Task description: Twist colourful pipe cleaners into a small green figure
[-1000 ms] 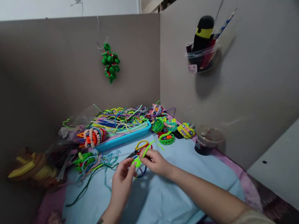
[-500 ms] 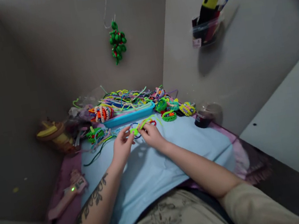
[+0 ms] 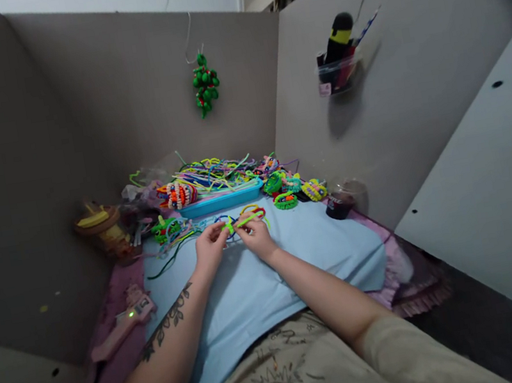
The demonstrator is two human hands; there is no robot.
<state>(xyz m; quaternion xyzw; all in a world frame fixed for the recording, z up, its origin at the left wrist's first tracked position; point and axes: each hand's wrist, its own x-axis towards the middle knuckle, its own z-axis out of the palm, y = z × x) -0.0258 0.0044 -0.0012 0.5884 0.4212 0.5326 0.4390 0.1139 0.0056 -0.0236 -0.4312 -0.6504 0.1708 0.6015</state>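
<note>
Over the blue cloth (image 3: 261,287), my left hand (image 3: 210,245) and my right hand (image 3: 257,238) work close together. Both pinch a yellow-green pipe cleaner (image 3: 247,220) between thumb and fingers. The part by my left fingertips is bunched or twisted; its exact shape is too small to make out. From my right fingers a straighter length runs out to the right. Just behind the fingers lie a blue looped pipe cleaner (image 3: 221,219) and a red and yellow one (image 3: 255,209), partly hidden by my hands.
A blue tray (image 3: 224,204) heaped with pipe cleaners (image 3: 214,175) stands behind. Around it sit an orange-striped figure (image 3: 179,194), a green figure (image 3: 165,230) and a yellow one (image 3: 314,190). A dark cup (image 3: 338,204) stands right, a pink glue gun (image 3: 128,322) left.
My head view has shifted slightly. My right fingers have moved along the yellow-green pipe cleaner, which now points more level to the right. Both hands keep their pinch.
</note>
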